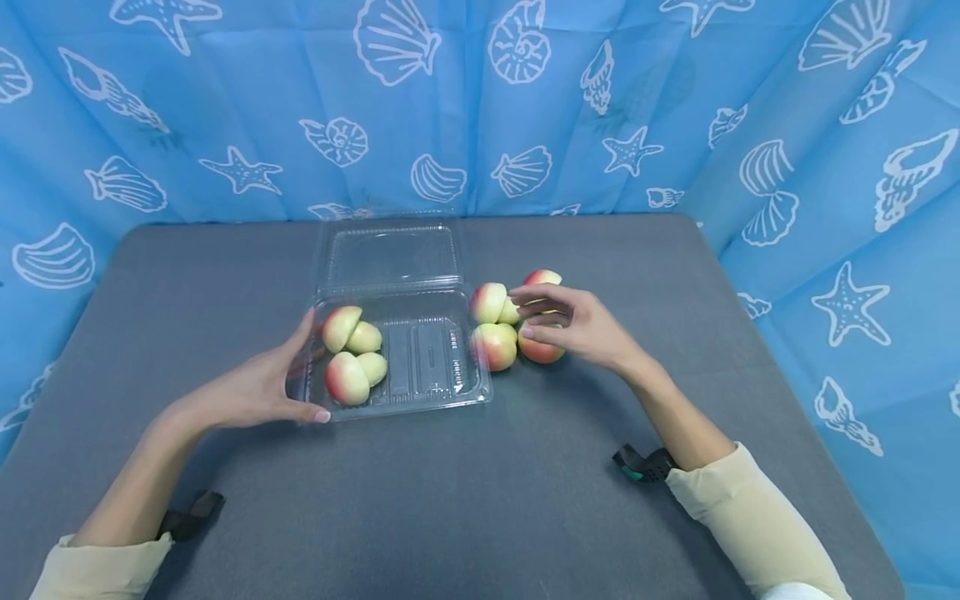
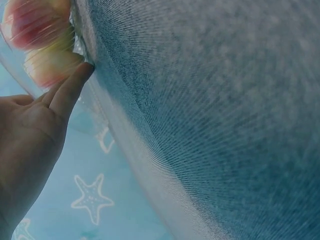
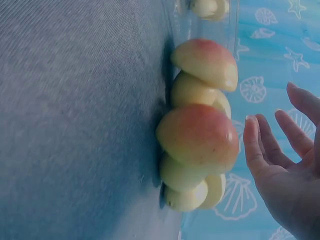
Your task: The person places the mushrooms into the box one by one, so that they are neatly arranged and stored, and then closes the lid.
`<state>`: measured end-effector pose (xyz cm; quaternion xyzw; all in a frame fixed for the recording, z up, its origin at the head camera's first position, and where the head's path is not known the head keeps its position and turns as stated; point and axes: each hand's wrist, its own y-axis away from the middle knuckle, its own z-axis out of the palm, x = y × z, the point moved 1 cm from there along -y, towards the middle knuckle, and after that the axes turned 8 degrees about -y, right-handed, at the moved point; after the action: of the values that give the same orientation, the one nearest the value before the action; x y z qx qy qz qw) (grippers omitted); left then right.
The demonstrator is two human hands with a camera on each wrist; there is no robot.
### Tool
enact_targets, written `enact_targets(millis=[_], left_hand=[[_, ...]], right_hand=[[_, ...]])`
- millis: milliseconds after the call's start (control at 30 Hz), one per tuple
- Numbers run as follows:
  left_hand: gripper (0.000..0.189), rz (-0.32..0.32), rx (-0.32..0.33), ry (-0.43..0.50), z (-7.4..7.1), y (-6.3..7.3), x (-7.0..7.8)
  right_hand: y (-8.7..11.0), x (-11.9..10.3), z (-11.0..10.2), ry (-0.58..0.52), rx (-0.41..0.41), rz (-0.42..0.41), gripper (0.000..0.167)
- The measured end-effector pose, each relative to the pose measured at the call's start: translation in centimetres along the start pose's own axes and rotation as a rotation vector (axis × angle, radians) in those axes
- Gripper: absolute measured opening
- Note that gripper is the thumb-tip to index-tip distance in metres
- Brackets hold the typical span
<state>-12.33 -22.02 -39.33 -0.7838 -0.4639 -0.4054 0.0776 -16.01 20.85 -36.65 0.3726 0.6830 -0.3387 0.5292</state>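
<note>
A clear plastic clamshell container (image 1: 420, 408) lies opened on the table, its lid (image 1: 393, 250) folded back. My left hand (image 1: 258, 387) holds its left side, thumb at the front corner and fingers along the left wall. Inside, at the left, lie two mushroom-shaped pieces with red-and-yellow caps, one behind (image 1: 341, 327) and one in front (image 1: 347, 379). My right hand (image 1: 581, 325) hovers over a group of similar mushrooms (image 1: 495, 346) right of the container. In the right wrist view its fingers are loosely bent, apart from the nearest mushroom (image 3: 200, 135), holding nothing.
The grey cloth-covered table (image 1: 465, 500) stretches around the container and mushrooms. A blue curtain (image 1: 465, 108) with white shell and starfish prints hangs along the back and right. Black straps (image 1: 645, 462) sit on both wrists.
</note>
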Motion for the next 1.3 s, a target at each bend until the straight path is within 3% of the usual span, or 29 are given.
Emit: enact_targets(millis=[800, 1100, 1300], left_hand=[[0.138, 0.011, 0.011, -0.016, 0.1, 0.0, -0.2], [0.137, -0.030, 0.017, -0.043, 0.1, 0.1, -0.2], [0.137, -0.027, 0.017, -0.038, 0.1, 0.1, -0.3]], right_hand=[[2.5, 2.1, -2.0, 0.152, 0.123, 0.035, 0.045], [3.0, 3.0, -2.1, 0.253, 0.170, 0.175, 0.048], [3.1, 3.2, -1.9, 0.237, 0.173, 0.280, 0.052]])
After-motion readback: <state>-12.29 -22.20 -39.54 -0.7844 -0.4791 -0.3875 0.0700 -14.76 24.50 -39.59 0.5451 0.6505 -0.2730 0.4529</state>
